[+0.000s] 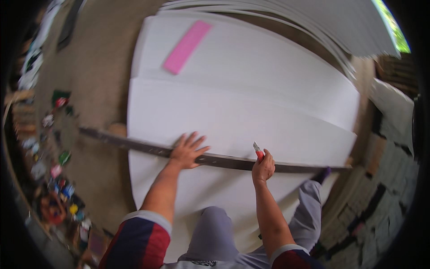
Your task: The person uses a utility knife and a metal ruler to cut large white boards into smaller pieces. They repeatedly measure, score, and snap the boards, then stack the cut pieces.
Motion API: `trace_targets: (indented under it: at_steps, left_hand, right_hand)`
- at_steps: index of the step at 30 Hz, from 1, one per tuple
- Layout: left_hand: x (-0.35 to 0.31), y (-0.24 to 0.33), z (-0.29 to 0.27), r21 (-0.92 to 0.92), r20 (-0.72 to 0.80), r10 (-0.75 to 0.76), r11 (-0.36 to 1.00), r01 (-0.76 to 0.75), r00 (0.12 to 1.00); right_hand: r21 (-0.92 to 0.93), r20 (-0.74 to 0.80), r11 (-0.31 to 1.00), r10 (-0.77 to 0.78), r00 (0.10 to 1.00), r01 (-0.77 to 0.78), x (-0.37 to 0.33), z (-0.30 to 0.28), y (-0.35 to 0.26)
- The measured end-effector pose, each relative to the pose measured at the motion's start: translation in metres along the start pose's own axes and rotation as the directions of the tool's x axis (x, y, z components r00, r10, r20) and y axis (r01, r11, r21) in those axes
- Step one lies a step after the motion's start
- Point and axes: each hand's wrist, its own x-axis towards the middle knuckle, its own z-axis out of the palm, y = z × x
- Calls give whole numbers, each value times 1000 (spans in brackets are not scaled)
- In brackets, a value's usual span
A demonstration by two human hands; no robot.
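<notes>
A long dark straightedge bar (228,162) lies across a large white sheet (224,107), its left end sticking out past the sheet's edge. My left hand (187,151) rests on the bar with its fingers spread, pressing over it onto the sheet. In my right hand (263,168) is a utility knife (258,151) with a red handle, its blade out and pointing away from me. That hand is over the bar, right of the left hand; whether the blade touches the sheet I cannot tell.
A pink strip (187,47) lies on the far part of the white sheets. More white sheets (313,22) are stacked beyond. Scattered litter (65,179) covers the floor at left. Grey blocks (371,219) sit at right. My knee (210,228) and purple-socked foot (321,175) are on the near side.
</notes>
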Motion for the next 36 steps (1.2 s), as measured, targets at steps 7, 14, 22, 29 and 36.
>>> trace_targets:
  at_steps: [7,14,22,29,36]
  left_hand:
    - [-3,-3,2,-8,-52,26,1000,-26,998]
    - [-20,-28,17,-313,-613,-478,878,362,629]
    - [-132,-198,-7,-824,560,-612,-481,-299,-558]
    - [-118,-199,-24,-750,589,-518,-636,-181,-620]
    - [-127,-211,1,-722,626,-523,-668,-179,-578]
  right_hand:
    - [188,77,982,-35,996,20,-16,35,-113]
    - [169,173,985,-6,985,-24,-9,27,-114]
    - [148,186,987,35,982,-64,-10,27,-118]
    - [145,169,989,-26,985,1,-11,27,-116]
    - [535,616,845,-364,699,-32,-22,-6,-217]
